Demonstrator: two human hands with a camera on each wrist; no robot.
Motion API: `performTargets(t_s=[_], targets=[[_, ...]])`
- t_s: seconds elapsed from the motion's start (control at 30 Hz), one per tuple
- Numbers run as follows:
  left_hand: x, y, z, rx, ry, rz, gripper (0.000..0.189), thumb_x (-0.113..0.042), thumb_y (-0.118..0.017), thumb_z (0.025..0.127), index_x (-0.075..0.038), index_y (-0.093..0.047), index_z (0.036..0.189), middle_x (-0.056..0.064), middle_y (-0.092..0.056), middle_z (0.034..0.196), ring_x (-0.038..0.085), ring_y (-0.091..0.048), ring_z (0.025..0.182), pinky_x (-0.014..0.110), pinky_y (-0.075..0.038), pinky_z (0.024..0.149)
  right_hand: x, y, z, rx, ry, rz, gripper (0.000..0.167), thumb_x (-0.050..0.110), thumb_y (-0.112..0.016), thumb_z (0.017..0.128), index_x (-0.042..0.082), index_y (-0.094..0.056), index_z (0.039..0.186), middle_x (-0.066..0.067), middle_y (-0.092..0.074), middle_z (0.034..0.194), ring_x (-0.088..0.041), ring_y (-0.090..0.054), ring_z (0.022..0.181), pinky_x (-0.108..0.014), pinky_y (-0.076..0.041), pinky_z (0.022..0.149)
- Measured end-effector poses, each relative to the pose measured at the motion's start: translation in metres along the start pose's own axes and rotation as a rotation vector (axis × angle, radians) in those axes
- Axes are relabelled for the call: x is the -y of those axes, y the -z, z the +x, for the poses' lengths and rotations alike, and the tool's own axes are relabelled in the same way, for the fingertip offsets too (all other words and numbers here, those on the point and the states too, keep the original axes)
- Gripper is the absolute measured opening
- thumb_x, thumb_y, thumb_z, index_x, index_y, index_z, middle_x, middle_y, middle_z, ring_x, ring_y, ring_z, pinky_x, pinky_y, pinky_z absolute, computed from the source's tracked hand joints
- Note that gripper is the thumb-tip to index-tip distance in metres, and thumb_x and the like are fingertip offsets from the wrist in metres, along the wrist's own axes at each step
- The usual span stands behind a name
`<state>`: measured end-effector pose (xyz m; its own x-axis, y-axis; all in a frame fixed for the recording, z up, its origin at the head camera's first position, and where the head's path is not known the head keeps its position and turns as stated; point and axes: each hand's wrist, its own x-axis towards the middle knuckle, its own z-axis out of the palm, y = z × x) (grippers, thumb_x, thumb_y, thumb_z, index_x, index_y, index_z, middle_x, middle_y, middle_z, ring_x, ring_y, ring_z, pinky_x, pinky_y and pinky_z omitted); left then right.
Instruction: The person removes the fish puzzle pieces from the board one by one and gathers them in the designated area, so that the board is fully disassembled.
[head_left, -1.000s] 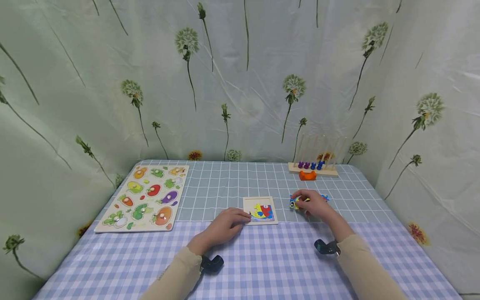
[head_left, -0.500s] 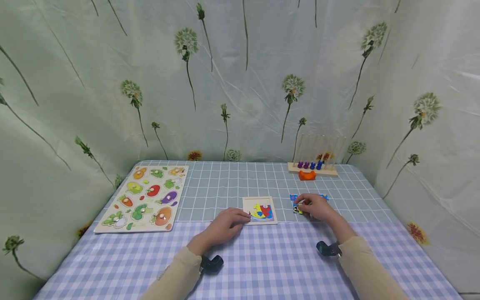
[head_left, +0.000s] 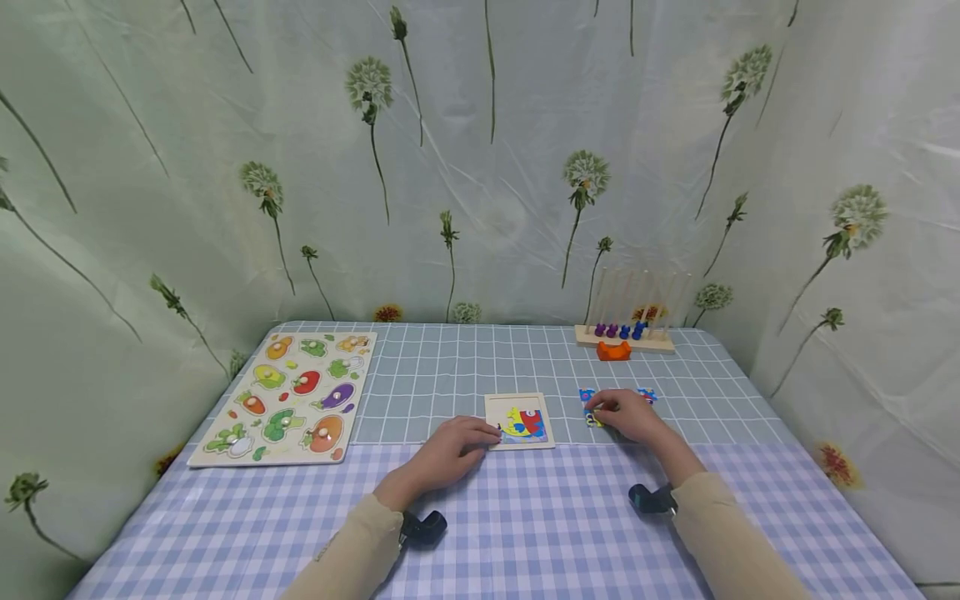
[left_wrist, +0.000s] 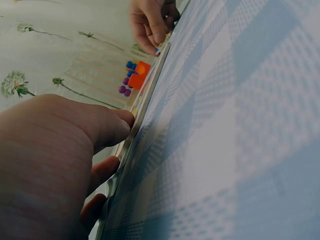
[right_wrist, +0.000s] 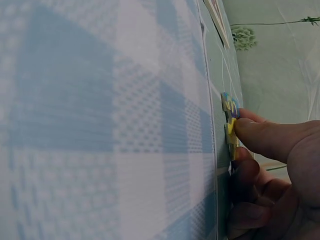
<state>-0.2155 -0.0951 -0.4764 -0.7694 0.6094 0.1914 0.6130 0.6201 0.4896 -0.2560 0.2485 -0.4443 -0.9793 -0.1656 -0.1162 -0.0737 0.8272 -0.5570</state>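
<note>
A small wooden jigsaw frame (head_left: 521, 398) lies mid-table, with red, yellow and blue pieces filling its lower right part. My left hand (head_left: 452, 450) rests at its left edge, fingertips on the rim; in the left wrist view, the thumb (left_wrist: 112, 125) touches the frame's side. To the right, my right hand (head_left: 630, 414) pinches a yellow and blue jigsaw piece (right_wrist: 231, 127) between thumb and fingers, low over the table. Part of that piece is hidden by the fingers. Blue patterned pieces (head_left: 586, 394) lie beside the hand, and another colourful piece (head_left: 647, 395) shows behind it.
A vegetable peg puzzle board (head_left: 292, 396) lies at the left. Towards the back right stands a wooden peg rack (head_left: 660, 343) with purple and blue beads, and an orange block (head_left: 613, 352) in front. A patterned curtain (head_left: 495, 167) hangs behind the table.
My right hand has shifted slightly, drawing the yellow piece towards me and uncovering a blue piece behind it. My left hand has stayed at the frame.
</note>
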Motion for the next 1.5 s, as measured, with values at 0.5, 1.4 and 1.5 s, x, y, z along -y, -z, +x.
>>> performTargets(t_s=[0.5, 1.4, 1.5], targets=[[-0.001, 0.002, -0.002, -0.001, 0.014, -0.013, 0.03, -0.012, -0.059, 0.096, -0.017, -0.072, 0.123, -0.007, -0.066, 0.132, 0.018, -0.054, 0.132, 0.046, -0.042, 0.113, 0.012, 0.002, 0.002, -0.104, 0.005, 0.006, 0.019, 0.014, -0.062, 0.094, 0.011, -0.07, 0.111, -0.01, -0.065, 0.097, -0.023, -0.054, 0.083, -0.03, -0.045, 0.07], [0.004, 0.0, -0.001, -0.011, -0.047, 0.0, 0.03, -0.012, -0.059, 0.096, -0.017, -0.072, 0.123, -0.006, -0.067, 0.131, 0.018, -0.056, 0.13, 0.045, -0.043, 0.112, 0.083, -0.047, 0.024, 0.042, 0.198, 0.083, 0.024, 0.019, -0.073, 0.091, 0.018, -0.074, 0.115, -0.001, -0.067, 0.105, -0.016, -0.059, 0.089, -0.033, -0.056, 0.086], [0.005, 0.0, 0.0, -0.017, -0.056, 0.003, 0.03, -0.012, -0.059, 0.096, -0.017, -0.072, 0.123, -0.006, -0.066, 0.131, 0.018, -0.056, 0.13, 0.044, -0.043, 0.112, 0.084, -0.053, 0.027, 0.055, 0.218, 0.054, 0.023, 0.018, -0.073, 0.091, 0.018, -0.075, 0.114, 0.001, -0.066, 0.1, -0.014, -0.057, 0.086, -0.03, -0.054, 0.082]])
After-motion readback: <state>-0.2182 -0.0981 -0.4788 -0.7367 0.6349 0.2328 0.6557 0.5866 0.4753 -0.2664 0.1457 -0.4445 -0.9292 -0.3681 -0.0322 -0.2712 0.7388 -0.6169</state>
